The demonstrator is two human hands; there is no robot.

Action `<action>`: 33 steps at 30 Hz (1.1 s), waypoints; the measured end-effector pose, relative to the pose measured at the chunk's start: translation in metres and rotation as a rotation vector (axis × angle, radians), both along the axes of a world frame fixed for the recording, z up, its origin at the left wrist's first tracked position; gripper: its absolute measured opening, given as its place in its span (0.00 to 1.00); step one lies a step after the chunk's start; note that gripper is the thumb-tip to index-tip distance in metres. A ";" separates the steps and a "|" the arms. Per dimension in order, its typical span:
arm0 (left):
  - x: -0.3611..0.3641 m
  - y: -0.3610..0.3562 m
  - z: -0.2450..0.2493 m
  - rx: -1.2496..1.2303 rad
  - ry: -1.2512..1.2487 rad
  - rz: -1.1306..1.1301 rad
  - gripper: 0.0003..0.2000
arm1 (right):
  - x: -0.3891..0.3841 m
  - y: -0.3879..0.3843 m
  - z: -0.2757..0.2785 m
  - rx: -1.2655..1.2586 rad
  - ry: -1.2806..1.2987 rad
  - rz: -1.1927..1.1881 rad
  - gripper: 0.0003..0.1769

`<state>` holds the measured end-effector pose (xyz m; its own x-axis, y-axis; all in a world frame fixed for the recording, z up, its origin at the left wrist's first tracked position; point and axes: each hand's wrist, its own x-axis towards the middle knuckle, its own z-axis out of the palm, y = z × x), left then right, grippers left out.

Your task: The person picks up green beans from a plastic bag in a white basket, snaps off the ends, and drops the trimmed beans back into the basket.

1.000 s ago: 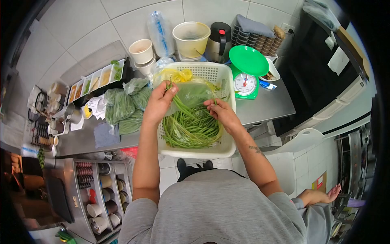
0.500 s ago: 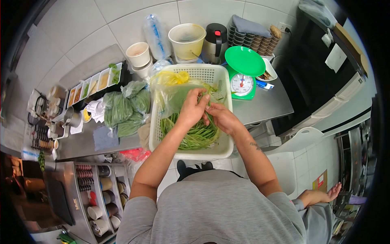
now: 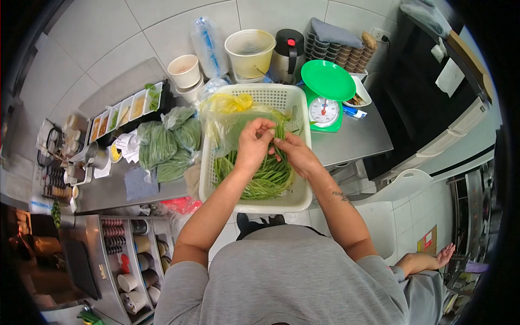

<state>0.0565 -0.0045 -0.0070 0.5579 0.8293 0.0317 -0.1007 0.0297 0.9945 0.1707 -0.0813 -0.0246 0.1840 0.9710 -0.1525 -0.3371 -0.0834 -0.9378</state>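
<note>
Long green vegetable stems [image 3: 265,179] lie heaped in a white plastic basket [image 3: 208,187]. Over the heap, my left hand [image 3: 254,143] has its fingers pinched round some green stems. My right hand [image 3: 295,154] is closed on the same stems, its thumb close to the left fingertips. The upper ends of the held stems rise between the two hands. Beside my left hand, a clear plastic bag with a yellow part [image 3: 230,103] lies in the back left of the basket.
Bagged greens [image 3: 157,143] lie left of the basket. A green scale [image 3: 325,111] stands at its right, a tub [image 3: 249,54] and a thermos [image 3: 288,57] behind. A white chair [image 3: 374,216] is at the right, near another person's hand [image 3: 446,254].
My fingers have shifted slightly on the stems, and more of the stems' upper ends now shows between my hands. The basket has barely moved in view.
</note>
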 end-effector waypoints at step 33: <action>-0.034 0.024 0.000 -0.460 0.039 -0.343 0.02 | -0.008 -0.008 -0.017 0.146 -0.823 -0.101 0.13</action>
<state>0.0221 0.0194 -0.0070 0.7910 0.5245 -0.3151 0.0270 0.4846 0.8743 0.1631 -0.0888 -0.0414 0.2690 0.9434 0.1941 0.4598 0.0513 -0.8865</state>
